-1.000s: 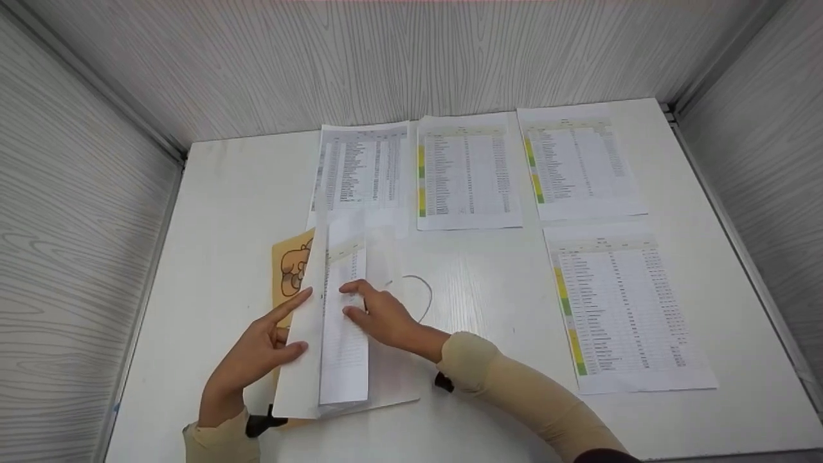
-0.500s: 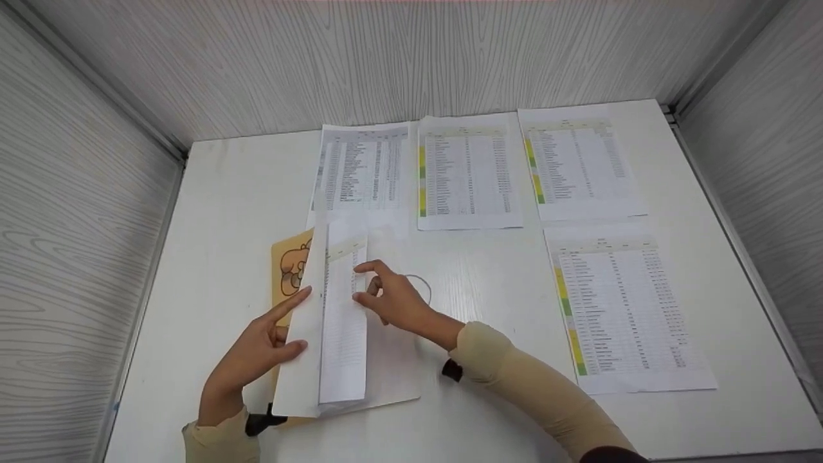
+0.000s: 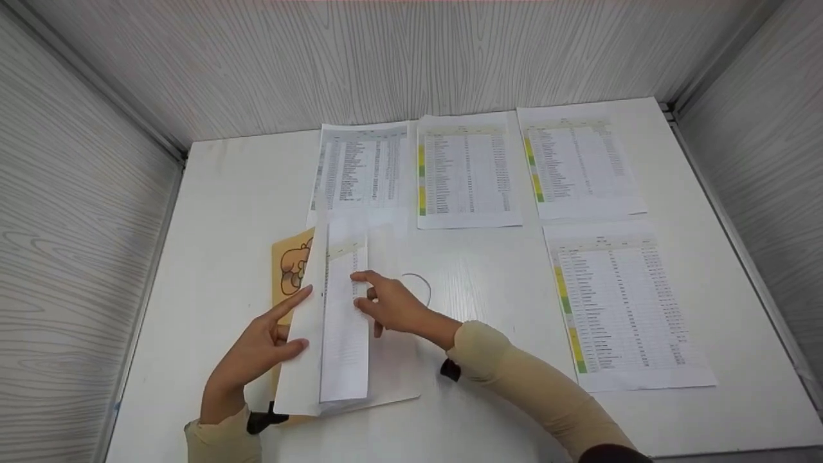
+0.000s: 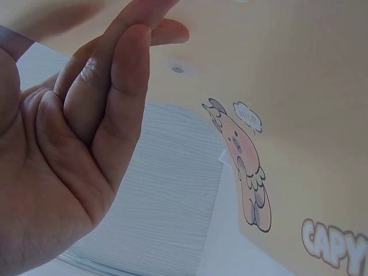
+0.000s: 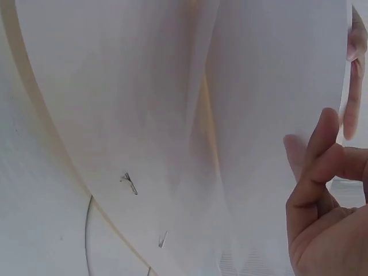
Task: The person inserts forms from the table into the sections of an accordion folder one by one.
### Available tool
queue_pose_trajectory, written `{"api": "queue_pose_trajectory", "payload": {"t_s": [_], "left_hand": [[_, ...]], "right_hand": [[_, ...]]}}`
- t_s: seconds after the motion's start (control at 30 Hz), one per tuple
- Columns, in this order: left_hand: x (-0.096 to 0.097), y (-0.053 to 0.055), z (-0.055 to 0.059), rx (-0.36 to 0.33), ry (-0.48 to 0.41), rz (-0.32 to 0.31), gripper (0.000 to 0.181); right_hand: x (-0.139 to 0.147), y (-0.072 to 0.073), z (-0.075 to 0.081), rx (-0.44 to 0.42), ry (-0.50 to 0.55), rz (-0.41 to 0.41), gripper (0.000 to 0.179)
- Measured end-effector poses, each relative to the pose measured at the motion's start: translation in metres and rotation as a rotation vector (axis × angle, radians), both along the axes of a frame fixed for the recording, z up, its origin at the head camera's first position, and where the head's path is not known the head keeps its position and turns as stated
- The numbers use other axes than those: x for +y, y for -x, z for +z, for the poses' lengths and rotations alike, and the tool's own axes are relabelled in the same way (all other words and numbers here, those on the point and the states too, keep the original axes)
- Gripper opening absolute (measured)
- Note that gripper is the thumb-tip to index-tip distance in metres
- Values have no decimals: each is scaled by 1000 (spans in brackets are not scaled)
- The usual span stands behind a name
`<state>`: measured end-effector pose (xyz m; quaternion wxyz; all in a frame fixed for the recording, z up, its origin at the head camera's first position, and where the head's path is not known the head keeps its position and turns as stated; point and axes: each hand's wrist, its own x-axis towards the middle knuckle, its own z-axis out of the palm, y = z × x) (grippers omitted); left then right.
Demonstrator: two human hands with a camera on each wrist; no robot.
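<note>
In the head view a folder with an orange-yellow, cartoon-printed cover [image 3: 294,260] stands partly opened at the table's front left. My left hand [image 3: 251,354] holds its raised left side at the edge, index finger and thumb on the white inner face [image 3: 301,379], other fingers behind. The cover's printed outside [image 4: 305,115] fills much of the left wrist view. A printed sheet [image 3: 345,360] stands in the folder's middle, with clear plastic at its foot. My right hand [image 3: 395,305] pinches the sheet's right edge, index finger and thumb in front, other fingers partly hidden behind.
Several printed table sheets lie beyond and to the right, including a grey-headed sheet [image 3: 363,167], a yellow-green marked sheet [image 3: 466,173] and a nearer right sheet [image 3: 633,308]. A thin cord loop [image 3: 424,286] sticks out beside the folder. Panels wall the table [image 3: 482,418] behind and at both sides.
My right hand has drawn back to the right from over the sheet to its right edge, then dipped slightly. The left hand and the folder's raised side have stayed nearly still.
</note>
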<state>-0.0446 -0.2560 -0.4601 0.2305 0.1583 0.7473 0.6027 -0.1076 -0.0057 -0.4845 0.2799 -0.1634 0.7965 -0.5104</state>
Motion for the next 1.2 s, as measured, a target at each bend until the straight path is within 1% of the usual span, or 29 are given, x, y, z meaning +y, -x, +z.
{"api": "queue_pose_trajectory", "payload": {"t_s": [0.1,0.3,0.43,0.6,0.7,0.83,0.93,1.13,1.2], "left_hand": [[-1,-1,0,19,24,11,77],[-1,-2,0,52,53,21,76],[0,-2,0,63,43,9,75],[0,-1,-1,76,33,6,75],[-2,-1,0,89,63,26,75],[-2,-2,1,91,91,45,75],[-2,-2,2,88,101,44,75],[0,-1,3,75,89,27,74],[1,-1,3,80,93,34,74]], "right_hand": [[1,3,-2,-42,-25,7,52],[3,8,-1,-42,-27,8,52],[-1,7,-2,-53,-48,13,51],[-6,7,-5,-46,-62,54,51],[-4,9,-4,-44,-55,79,52],[2,12,-2,-48,-40,86,52],[4,13,-1,-53,-34,91,52],[-3,12,-4,-66,-53,103,52],[-5,12,-5,-69,-65,102,52]]}}
